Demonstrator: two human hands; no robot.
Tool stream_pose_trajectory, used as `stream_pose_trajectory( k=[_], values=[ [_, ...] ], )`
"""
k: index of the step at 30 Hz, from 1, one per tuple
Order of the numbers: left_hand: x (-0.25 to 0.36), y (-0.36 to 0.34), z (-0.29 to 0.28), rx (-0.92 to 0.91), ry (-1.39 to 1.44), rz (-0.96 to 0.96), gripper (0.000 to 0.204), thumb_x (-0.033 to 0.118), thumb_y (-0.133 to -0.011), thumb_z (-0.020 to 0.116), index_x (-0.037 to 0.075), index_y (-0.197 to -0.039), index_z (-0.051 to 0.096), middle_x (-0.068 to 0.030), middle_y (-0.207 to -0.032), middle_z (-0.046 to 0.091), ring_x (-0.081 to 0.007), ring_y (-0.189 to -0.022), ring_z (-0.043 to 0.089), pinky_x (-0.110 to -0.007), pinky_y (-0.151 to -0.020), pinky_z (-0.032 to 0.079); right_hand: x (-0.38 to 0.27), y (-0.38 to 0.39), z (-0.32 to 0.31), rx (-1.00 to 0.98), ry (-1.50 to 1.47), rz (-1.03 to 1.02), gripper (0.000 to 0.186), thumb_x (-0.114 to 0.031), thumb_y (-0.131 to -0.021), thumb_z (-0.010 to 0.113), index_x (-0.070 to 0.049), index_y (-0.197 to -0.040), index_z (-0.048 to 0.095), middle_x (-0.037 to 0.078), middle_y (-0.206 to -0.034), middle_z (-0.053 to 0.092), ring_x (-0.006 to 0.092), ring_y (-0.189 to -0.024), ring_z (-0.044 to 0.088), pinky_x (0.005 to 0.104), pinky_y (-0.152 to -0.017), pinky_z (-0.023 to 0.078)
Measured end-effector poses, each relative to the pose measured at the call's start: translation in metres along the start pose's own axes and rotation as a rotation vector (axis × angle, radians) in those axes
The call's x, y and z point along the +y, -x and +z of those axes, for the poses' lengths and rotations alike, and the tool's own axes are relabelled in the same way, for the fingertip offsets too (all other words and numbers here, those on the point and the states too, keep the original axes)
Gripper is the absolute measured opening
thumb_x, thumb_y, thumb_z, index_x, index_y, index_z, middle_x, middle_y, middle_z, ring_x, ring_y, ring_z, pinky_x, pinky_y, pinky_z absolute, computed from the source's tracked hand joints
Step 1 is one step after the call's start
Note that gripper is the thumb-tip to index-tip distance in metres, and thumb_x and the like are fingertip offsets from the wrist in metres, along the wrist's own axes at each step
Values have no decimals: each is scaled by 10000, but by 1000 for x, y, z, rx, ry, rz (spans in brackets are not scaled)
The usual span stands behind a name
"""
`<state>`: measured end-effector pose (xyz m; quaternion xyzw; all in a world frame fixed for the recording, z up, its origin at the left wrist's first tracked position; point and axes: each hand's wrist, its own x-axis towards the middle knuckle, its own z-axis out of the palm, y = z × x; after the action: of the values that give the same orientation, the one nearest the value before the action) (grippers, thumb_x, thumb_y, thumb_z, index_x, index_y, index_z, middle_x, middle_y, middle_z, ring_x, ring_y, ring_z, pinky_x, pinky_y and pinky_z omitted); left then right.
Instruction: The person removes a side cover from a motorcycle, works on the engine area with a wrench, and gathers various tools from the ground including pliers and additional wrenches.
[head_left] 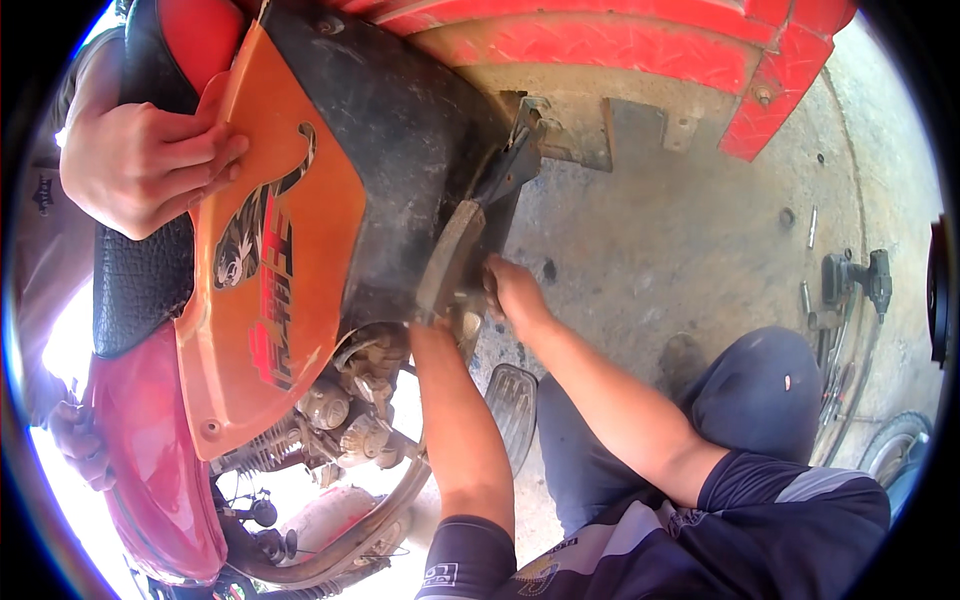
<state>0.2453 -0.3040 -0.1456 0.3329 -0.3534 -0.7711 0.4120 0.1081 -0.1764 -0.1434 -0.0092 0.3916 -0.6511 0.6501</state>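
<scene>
A vehicle's orange side panel [310, 280] with a decal lies beside a dark, scuffed body section [400, 150] and an exposed engine [360, 430]. My left hand [432, 330] reaches under a worn metal bar [445, 255]; its fingers are hidden. Just right of that bar, my right hand [510, 292] has curled fingers at the dark edge, around something I cannot make out. At the upper left another person's hand [160, 165] grips the panel's edge, and a second hand [80, 445] rests by the red tank [155, 450].
Red tread-plate bodywork [620, 40] overhangs the top. On the concrete floor [630, 260] at right lie a cordless power tool [878, 285], a small socket-like piece [807, 298] and several long tools [835, 380]. A spoked wheel [890, 445] shows at the right edge. My bent knee [760, 385] is below.
</scene>
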Motion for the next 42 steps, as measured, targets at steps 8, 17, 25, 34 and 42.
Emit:
stream_pose_trajectory(
  k=[8,17,25,34,42],
  values=[
    [-2,0,-1,0,2,-1,532,336,-1040,505,61,-1494,459,-131,-1489,521,-305,-1338,512,-452,-1151,401,12,-2,0,81,137,-217,387,-365,-1051,531,6,-986,617,121,-838,676,249,-764,651,357,-676,484],
    [-4,0,1,-2,7,-1,536,338,-1040,505,63,-1497,456,-129,-1495,515,-305,-1345,505,-452,-1155,395,17,-7,2,197,338,-413,403,-368,-1055,523,-26,-866,623,64,-750,619,184,-673,590,326,-600,438],
    [0,3,-7,-7,1,1,539,340,-1040,505,64,-1500,452,-128,-1501,510,-304,-1351,500,-452,-1159,389,6,12,15,305,697,-619,389,-354,-1042,516,20,-1037,620,269,-937,662,411,-902,657,461,-782,499],
    [-3,-3,-29,-58,-23,-13,543,342,-1040,504,66,-1504,448,-127,-1507,504,-303,-1358,493,-453,-1164,383,25,-2,14,269,745,-459,517,-465,-1048,403,-7,-1203,587,323,-1131,648,512,-1058,603,559,-904,484],
    [-7,-2,-31,-83,-31,-35,546,344,-1040,504,67,-1507,444,-126,-1512,498,-303,-1364,487,-453,-1168,377,10,-5,14,270,587,-402,392,-380,-1029,513,-3,-958,590,258,-842,636,447,-876,621,514,-766,482]
  ],
)
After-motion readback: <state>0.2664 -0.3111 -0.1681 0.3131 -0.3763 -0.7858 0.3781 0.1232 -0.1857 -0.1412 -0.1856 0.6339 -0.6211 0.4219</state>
